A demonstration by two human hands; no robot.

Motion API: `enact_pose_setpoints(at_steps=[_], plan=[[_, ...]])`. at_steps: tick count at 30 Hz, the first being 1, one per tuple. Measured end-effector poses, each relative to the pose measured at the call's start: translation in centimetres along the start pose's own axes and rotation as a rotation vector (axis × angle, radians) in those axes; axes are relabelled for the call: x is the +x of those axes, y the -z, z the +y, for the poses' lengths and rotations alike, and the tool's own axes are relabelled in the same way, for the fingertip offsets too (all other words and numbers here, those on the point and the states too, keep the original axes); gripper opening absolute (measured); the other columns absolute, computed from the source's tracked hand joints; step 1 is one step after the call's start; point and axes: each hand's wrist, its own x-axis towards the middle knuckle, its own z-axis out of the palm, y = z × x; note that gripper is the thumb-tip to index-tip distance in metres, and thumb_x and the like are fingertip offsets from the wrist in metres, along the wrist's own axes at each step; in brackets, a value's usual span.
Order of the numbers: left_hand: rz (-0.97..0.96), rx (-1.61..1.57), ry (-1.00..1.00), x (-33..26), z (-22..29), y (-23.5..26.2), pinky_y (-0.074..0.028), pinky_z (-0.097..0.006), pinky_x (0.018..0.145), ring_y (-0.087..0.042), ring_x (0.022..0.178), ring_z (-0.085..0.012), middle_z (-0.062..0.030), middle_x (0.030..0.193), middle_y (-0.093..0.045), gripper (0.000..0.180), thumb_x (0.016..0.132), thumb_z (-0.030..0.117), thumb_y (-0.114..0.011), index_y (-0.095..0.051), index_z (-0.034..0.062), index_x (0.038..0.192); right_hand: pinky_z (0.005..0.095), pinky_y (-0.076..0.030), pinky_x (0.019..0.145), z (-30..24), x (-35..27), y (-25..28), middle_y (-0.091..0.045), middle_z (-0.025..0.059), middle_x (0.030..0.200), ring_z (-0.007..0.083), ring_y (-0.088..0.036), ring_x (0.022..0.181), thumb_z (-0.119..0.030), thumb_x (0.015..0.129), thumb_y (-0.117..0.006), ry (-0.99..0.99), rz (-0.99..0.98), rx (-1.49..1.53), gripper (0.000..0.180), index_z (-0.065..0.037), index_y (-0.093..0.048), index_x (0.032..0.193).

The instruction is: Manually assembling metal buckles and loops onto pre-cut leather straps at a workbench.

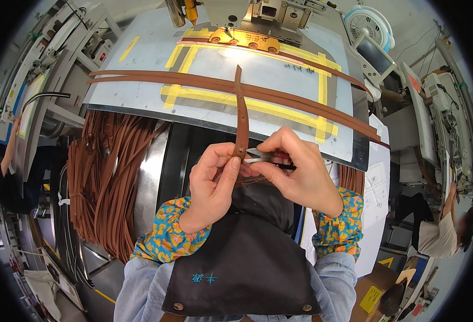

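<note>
Between the thumb and fingers of my left hand (210, 185), a narrow brown leather strap (242, 115) is pinched near its lower end. Its far end rests across other brown straps (193, 80) lying side by side over the worktable. My right hand (303, 174) is closed around a small pair of thread snips (261, 157) with silver blades and a red and black grip. The blade tips point left and come close to the strap's edge beside my left thumb. Fingers partly cover the handle and the strap's lower end.
The pale worktable (139, 53) carries yellow tape strips and a yellow template (244, 40) under a sewing machine head (279, 13). A thick bundle of brown straps (105, 182) hangs at the left. A white fan (368, 29) and a screen (373, 59) stand back right. Other people work at both sides.
</note>
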Motion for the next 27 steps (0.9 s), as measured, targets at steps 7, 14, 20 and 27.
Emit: enact_pose_setpoints(at_steps=[7,14,20,27], plan=[[-0.033,-0.036,-0.003,0.1,0.2,0.0,-0.053,-0.028,0.079,-0.064,0.085,-0.0169,-0.0152,0.093,-0.063,0.017,0.095,0.0,-0.04,-0.044,-0.0072,0.11,0.0266,-0.046,0.053,-0.3,0.3,-0.7,-0.056,0.0076,0.074,0.0172,-0.056,0.06,-0.006,0.076,-0.071,0.009,0.143,-0.034,0.024,-0.001,-0.052,0.09],[0.016,-0.022,0.008,-0.1,0.3,-0.2,-0.049,-0.022,0.074,-0.062,0.083,-0.0111,-0.0121,0.093,-0.064,0.016,0.095,0.0,-0.042,-0.047,-0.0064,0.109,0.0263,-0.039,0.042,1.1,-0.4,-1.5,-0.049,0.0032,0.06,0.0157,-0.05,0.048,-0.002,0.066,-0.069,0.394,0.224,-0.373,0.023,-0.004,-0.064,0.088],[0.042,0.05,0.004,-0.2,0.4,-0.2,-0.047,-0.018,0.069,-0.061,0.079,-0.0071,-0.0076,0.086,-0.066,0.015,0.094,0.001,-0.045,-0.051,-0.006,0.107,0.0243,-0.036,0.04,1.5,-0.3,-2.0,-0.046,-0.0004,0.062,0.011,-0.047,0.048,-0.011,0.062,-0.063,0.574,0.283,-0.59,0.028,-0.004,-0.065,0.089],[0.053,0.022,-0.005,-0.1,0.6,-0.4,-0.047,-0.018,0.066,-0.061,0.077,-0.0065,-0.0075,0.086,-0.066,0.016,0.094,0.002,-0.046,-0.051,-0.0061,0.108,0.023,-0.036,0.041,1.5,-0.3,-2.1,-0.048,-0.0004,0.063,0.011,-0.048,0.05,-0.011,0.061,-0.063,0.591,0.3,-0.592,0.029,-0.002,-0.065,0.088]])
